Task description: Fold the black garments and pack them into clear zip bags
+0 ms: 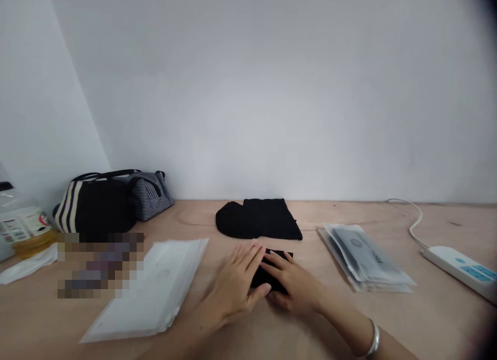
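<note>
**A small black cloth (259, 280) is pressed down**

The small black cloth is lying folded on a wood table (194, 218), and most of it is covered by two hands. The left hand (233, 290) is laid flat against its left side, with the fingers kept close together and the thumb held low by the near edge. The right hand (293, 283) is laid over the top, with the fingers stretched out toward the left hand, and the two hands are almost touching. Both hands are open and pressing, and nothing is pinched by either one. A silver bangle (375, 338) is worn on the right wrist.

A bigger black cloth (258, 219) is laid just behind the hands, near the wall (272, 91). On the right, a stack of clear bags (365, 259) with dark things inside is placed on the table. Past it, a white power strip (458, 269) is set near the table's edge, and a white cord (413, 225) is run back from it toward the wall. On the left, a stack of white bags (155, 293) is lying beside the hands. Behind that, a black and white striped bag (93, 205) is set against the wall. A patch on the table (99, 264) is blurred, so what is there cannot be told.
</note>
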`<state>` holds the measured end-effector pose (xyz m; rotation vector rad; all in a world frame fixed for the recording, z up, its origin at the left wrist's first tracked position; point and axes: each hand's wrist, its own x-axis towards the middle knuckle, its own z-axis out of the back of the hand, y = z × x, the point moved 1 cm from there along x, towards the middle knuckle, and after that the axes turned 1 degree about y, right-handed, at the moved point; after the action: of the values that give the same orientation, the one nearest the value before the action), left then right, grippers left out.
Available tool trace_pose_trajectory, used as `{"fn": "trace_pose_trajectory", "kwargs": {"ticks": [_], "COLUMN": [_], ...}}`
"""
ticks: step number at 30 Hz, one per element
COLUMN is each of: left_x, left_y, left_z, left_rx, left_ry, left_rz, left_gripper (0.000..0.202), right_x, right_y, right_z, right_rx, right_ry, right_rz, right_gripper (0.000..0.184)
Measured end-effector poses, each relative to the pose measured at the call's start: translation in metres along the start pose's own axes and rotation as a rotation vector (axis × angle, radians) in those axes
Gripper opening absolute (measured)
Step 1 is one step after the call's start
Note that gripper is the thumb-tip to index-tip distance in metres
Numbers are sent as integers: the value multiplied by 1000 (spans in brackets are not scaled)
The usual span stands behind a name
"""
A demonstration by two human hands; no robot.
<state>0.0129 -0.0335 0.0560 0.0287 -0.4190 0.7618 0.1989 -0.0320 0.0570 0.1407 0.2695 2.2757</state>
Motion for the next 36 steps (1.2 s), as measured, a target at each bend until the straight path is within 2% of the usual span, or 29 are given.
{"fn": "trace_pose_trajectory", "kwargs": {"ticks": [3,5,9,11,14,15,17,20,22,24,25,27,29,32,34,36], "left_x": [2,-4,-15,-17,-17,-17,-17,-15,-11,-6,-5,-3,-3,-7,-10,-12], "left_y": [5,7,4,2,1,2,4,8,11,13,14,16,17,18,19,20], "left_z": [-8,-16,-20,-15,-5,-2,1,1,-3,-7,-10,-13,-16,-25,-33,-40], "left_rx": [-28,-57,-106,-145,-211,-230,-281,-520,-753,-848,-804,-598,-395,-244,-194,-167], "left_ry": [153,198,177,141,106,100,73,-4,-46,-115,-170,-272,-291,-125,8,83], "left_rz": [-5,31,87,124,172,187,217,263,301,389,446,499,426,252,211,205], "left_gripper": [58,59,55,54,64,64,53,40,39,35,32,30,30,34,38,40], "right_x": [-7,-8,-7,-5,-4,-4,-5,-5,-3,-2,-1,-2,-3,-5,-5,-5], "right_y": [0,0,3,6,12,12,11,1,-8,-17,-21,-25,-23,-10,-1,5], "right_z": [-17,-30,-40,-35,-23,-19,-10,1,3,0,-2,-7,-8,-6,-6,-8], "right_rx": [-70,-107,-160,-155,-88,-35,134,514,747,830,777,529,270,116,92,80], "right_ry": [-77,-119,-160,-151,-137,-153,-249,-417,-438,-402,-400,-442,-507,-487,-364,-225], "right_rz": [-57,-67,-22,-4,-28,-37,-41,-90,-192,-322,-372,-398,-303,-61,60,95], "right_gripper": [68,59,52,53,52,52,51,50,47,43,41,38,33,33,40,47]}}
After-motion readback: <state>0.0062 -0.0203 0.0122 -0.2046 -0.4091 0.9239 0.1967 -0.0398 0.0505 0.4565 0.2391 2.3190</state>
